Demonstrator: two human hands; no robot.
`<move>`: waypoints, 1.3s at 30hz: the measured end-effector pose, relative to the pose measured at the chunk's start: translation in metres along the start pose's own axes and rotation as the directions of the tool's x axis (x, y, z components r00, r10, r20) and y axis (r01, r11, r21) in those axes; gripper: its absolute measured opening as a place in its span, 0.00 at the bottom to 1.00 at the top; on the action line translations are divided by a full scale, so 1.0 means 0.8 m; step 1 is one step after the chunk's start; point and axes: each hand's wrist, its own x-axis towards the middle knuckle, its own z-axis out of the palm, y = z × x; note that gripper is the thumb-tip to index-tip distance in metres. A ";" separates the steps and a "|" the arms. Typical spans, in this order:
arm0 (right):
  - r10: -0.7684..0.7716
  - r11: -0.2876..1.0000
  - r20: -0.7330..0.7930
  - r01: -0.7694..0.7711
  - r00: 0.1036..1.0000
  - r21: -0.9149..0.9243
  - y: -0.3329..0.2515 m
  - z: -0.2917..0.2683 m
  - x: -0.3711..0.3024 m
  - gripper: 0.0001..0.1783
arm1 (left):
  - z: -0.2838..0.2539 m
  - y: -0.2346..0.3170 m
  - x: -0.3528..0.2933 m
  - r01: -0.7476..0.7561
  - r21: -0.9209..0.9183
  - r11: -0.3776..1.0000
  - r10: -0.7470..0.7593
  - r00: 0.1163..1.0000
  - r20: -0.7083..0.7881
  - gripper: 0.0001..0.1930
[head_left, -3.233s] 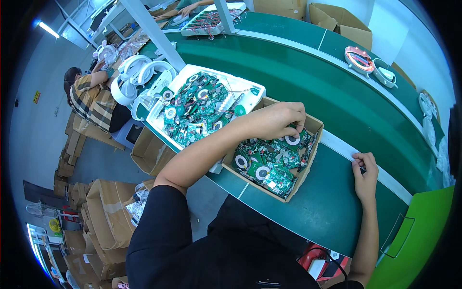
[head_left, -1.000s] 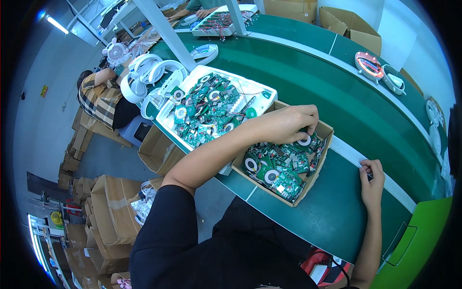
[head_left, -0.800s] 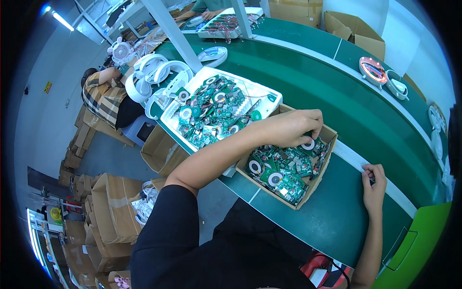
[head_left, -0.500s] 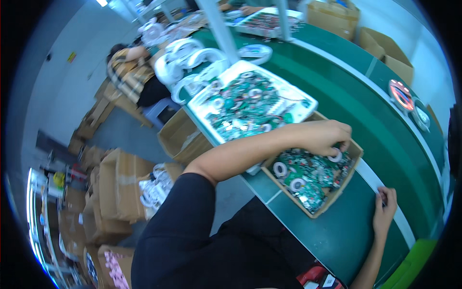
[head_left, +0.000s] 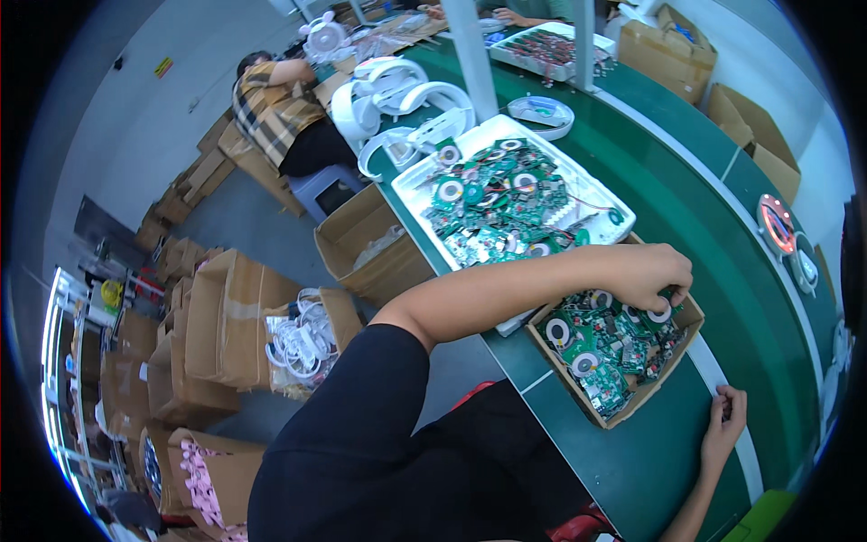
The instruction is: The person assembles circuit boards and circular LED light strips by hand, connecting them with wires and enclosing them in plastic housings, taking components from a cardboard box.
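From here I see a white-ringed disc (head_left: 660,313), partly hidden by the left hand (head_left: 652,277), among green circuit boards (head_left: 605,384) in a cardboard box (head_left: 654,375) at four o'clock. The hand's bent fingers meet it; whether they grip, I can't tell. The right hand (head_left: 725,426), farther toward four o'clock, curls, its hold unclear.

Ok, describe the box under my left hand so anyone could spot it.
On the green workbench, find the white tray of circuit boards. At its lower right is the box, under your left hand. It also holds boards, but is brown cardboard and smaller.
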 end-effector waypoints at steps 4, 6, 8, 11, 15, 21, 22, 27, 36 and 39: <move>-0.004 0.999 -0.002 0.004 1.000 0.037 -0.011 0.001 0.000 0.05 | 0.001 0.001 0.001 -0.003 -0.015 1.000 0.003 1.000 -0.006 0.07; -0.016 0.999 -0.004 0.016 1.000 0.035 -0.011 0.002 -0.001 0.05 | 0.003 0.003 0.003 -0.007 -0.021 1.000 0.007 1.000 -0.011 0.08; -0.002 1.000 -0.004 0.002 1.000 0.031 -0.009 -0.001 -0.003 0.05 | 0.000 0.006 0.003 -0.002 -0.022 1.000 0.002 1.000 -0.022 0.08; 0.001 0.999 -0.014 0.000 1.000 0.042 -0.006 0.001 -0.004 0.06 | -0.001 0.009 0.005 -0.005 -0.012 1.000 0.005 1.000 -0.030 0.11; -0.028 0.999 -0.003 0.028 1.000 0.024 -0.001 0.001 -0.002 0.05 | 0.001 0.005 0.005 -0.022 -0.005 1.000 0.022 0.995 -0.096 0.13; -0.032 0.999 0.007 0.032 0.999 0.014 0.004 0.002 -0.004 0.06 | 0.002 0.008 0.003 -0.025 -0.008 1.000 0.024 0.990 -0.141 0.14; -0.022 1.000 0.004 0.022 1.000 0.019 0.005 0.002 -0.004 0.06 | 0.001 0.009 0.003 -0.033 -0.017 0.999 0.030 0.988 -0.149 0.14; -0.034 0.999 0.009 0.034 0.999 0.019 0.006 0.009 -0.002 0.05 | -0.002 0.011 0.007 -0.052 -0.025 0.998 0.047 0.983 -0.175 0.15; -0.029 1.000 -0.017 0.029 0.999 -0.010 0.007 0.003 -0.004 0.05 | -0.004 0.021 0.012 0.035 -0.332 0.943 -0.073 0.992 -0.102 0.14; -0.044 0.999 -0.017 0.044 0.999 0.020 -0.008 0.004 -0.005 0.04 | -0.006 0.017 0.006 0.053 -0.097 0.994 -0.041 0.992 0.122 0.20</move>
